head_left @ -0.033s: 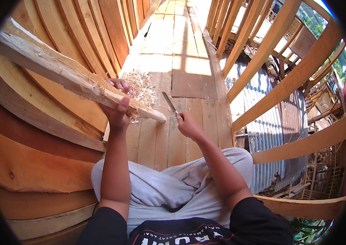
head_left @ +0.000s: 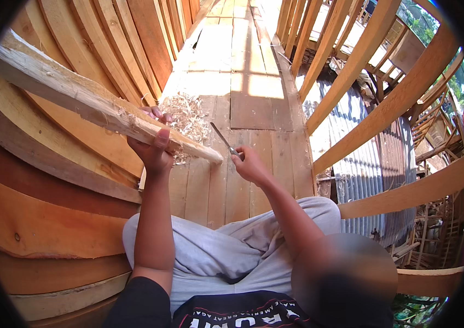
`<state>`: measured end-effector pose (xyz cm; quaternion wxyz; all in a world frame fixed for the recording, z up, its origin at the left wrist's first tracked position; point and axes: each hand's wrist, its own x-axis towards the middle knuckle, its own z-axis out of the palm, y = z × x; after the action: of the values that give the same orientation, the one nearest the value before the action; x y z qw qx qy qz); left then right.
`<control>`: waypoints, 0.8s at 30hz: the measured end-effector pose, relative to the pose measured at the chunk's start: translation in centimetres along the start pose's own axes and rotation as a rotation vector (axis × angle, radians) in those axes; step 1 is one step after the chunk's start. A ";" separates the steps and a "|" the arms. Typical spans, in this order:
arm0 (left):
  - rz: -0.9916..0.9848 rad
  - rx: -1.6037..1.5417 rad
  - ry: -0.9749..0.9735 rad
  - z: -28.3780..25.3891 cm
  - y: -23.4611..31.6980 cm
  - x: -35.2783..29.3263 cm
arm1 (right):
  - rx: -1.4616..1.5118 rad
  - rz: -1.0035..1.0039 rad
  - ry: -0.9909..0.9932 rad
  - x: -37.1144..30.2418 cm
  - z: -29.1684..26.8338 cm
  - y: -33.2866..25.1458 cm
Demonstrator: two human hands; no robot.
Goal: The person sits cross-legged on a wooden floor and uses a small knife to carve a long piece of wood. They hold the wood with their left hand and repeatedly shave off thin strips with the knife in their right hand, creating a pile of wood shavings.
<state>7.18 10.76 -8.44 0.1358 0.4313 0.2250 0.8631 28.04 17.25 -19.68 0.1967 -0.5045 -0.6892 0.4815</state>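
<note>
A long, rough wooden pole [head_left: 87, 103] with a pale shaved surface slants from the upper left down to a trimmed end near the middle. My left hand [head_left: 155, 145] wraps round it from below, a short way back from that end, thumb on the near side. My right hand [head_left: 251, 164] grips the handle of a knife [head_left: 221, 134], its slim blade pointing up and left. The blade is just beyond the pole's tip and apart from it. Curled wood shavings [head_left: 188, 117] lie heaped on the floor behind the pole.
Wooden boards [head_left: 51, 213] line my left side. An open slatted railing [head_left: 374, 112] runs along my right, with corrugated metal sheeting [head_left: 360, 186] below it. My crossed legs [head_left: 226, 246] rest on the plank floor [head_left: 273, 145]. A round blur covers part of my right arm.
The knife blade has tipped further left, toward the pole, as my right wrist turned. My left hand has shifted slightly left along the pole. The pole stays nearly in place.
</note>
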 end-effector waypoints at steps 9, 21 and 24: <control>-0.367 0.052 -0.071 1.4 2.1 1.0 | 0.204 -0.004 -0.115 1.5 3.1 2.4; -0.351 -0.021 -0.045 -1.2 0.7 0.2 | 0.023 -0.071 -0.246 0.4 2.7 -3.3; -0.391 0.011 -0.075 -2.2 0.8 0.8 | 0.050 -0.093 -0.255 0.8 3.1 -2.3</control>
<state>4.86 9.80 -8.63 0.3067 0.4118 0.3039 0.8025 24.15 16.46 -19.29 0.1421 -0.4016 -0.7191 0.5490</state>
